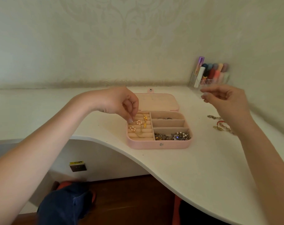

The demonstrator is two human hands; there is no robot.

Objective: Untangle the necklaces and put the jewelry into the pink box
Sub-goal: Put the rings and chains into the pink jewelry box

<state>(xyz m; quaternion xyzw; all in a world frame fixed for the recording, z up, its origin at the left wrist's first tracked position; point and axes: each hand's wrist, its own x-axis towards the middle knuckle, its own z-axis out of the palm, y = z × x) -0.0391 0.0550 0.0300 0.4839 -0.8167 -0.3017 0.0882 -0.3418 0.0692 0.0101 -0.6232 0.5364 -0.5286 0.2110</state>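
Head view
Left hand: the left hand comes in from the left edge of the desk and hangs over the box's left half, wrist up and fingers pointing down and bunched, tips at the ring rolls beside a pearl ring. It looks like a pinch, but whether anything is between the tips I cannot tell.
Right hand: the right hand is raised above the desk's right side, well apart from the box, thumb and forefinger drawn together in a pinch. What they hold, if anything, is too fine and blurred to tell.
Box: the pink box lies open near the desk's front edge, about midway along it, lid flat toward the wall.
Ring rolls: two pearl rings and a gold chain with leaf pendants lie on the rolls in the left half.
Compartments: rings sit in the right rear one; the middle one shows only lining; a tangle of chains and pearls fills the front one.
Loose jewelry: a few pieces lie on the desk near its right edge, partly hidden by the right forearm.
Organizer: a clear organizer of coloured sticks stands at the back right corner against the wall.
Below: a wall socket under the desk; a knee in blue cloth.
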